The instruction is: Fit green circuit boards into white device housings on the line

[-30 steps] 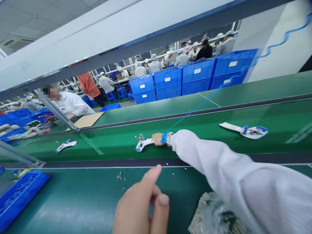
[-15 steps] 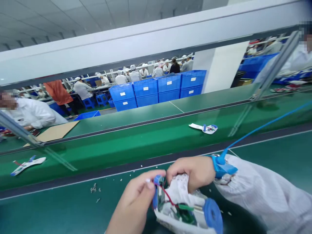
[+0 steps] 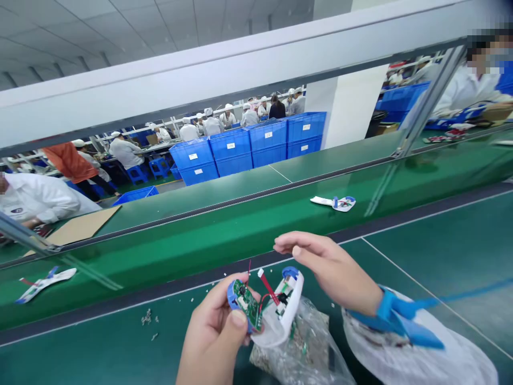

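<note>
Green PCB [image 3: 247,306], red wires [image 3: 269,287] looping to white housing [image 3: 274,332], is pinched in L hand [image 3: 216,323] over tabletop [image 3: 116,342], R hand [image 3: 331,270] open, empty nearby; twisting PCB vs. housing could strain wires/conn.

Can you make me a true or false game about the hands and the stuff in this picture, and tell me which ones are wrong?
1. The left hand holds a green circuit board. True.
2. The right hand is squeezed into a fist. False: it is open and holds nothing.
3. A blue band goes around the right wrist. True.
4. The stacked bins in the back are yellow. False: they are blue.
5. A clear plastic bag is on the green table. True.
</note>
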`<action>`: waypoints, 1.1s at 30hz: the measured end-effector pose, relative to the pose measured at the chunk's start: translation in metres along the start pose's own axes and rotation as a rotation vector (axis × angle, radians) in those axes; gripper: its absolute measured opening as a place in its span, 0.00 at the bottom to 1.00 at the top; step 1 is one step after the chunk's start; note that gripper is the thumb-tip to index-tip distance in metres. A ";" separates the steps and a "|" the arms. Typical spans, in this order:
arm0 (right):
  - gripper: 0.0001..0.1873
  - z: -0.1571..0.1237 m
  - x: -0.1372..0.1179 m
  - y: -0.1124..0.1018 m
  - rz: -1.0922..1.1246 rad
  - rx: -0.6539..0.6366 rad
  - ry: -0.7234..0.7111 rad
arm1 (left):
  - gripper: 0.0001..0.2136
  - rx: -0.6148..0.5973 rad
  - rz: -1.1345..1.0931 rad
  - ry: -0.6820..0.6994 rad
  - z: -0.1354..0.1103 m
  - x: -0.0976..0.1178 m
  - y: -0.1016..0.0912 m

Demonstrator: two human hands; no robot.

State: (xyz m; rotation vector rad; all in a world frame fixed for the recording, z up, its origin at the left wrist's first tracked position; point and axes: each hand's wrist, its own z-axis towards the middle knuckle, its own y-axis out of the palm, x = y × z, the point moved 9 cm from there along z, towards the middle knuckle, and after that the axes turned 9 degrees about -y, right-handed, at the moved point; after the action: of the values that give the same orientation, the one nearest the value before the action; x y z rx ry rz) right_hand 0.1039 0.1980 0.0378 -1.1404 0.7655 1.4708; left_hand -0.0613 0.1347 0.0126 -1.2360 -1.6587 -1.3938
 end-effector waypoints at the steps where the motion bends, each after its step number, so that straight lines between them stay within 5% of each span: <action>1: 0.13 -0.001 -0.014 0.004 -0.046 -0.002 -0.063 | 0.19 0.001 0.003 -0.011 0.000 -0.002 0.001; 4: 0.10 -0.008 -0.045 0.029 -0.164 -0.121 -0.214 | 0.18 0.033 -0.002 0.003 -0.001 -0.002 0.004; 8: 0.08 -0.012 -0.049 0.043 -0.193 -0.132 -0.233 | 0.18 0.161 -0.017 0.042 -0.005 0.001 0.005; 17: 0.09 -0.014 -0.028 0.038 -0.019 -0.073 -0.166 | 0.18 0.271 -0.046 0.035 -0.006 -0.002 0.004; 22: 0.09 -0.020 -0.030 0.019 -0.068 0.129 -0.173 | 0.19 0.297 0.255 0.136 -0.007 0.002 0.005; 26: 0.11 -0.023 -0.043 0.024 -0.094 0.058 -0.244 | 0.20 0.310 0.483 0.217 -0.012 0.009 0.011; 33: 0.13 -0.023 -0.053 0.035 -0.121 -0.096 -0.302 | 0.18 0.284 0.542 0.311 -0.021 0.016 0.019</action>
State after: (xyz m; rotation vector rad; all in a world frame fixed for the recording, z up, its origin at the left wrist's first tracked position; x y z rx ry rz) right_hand 0.0735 0.1509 0.0761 -0.9877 0.4142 1.5446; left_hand -0.0516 0.1182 0.0393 -1.1230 -1.1446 -0.9228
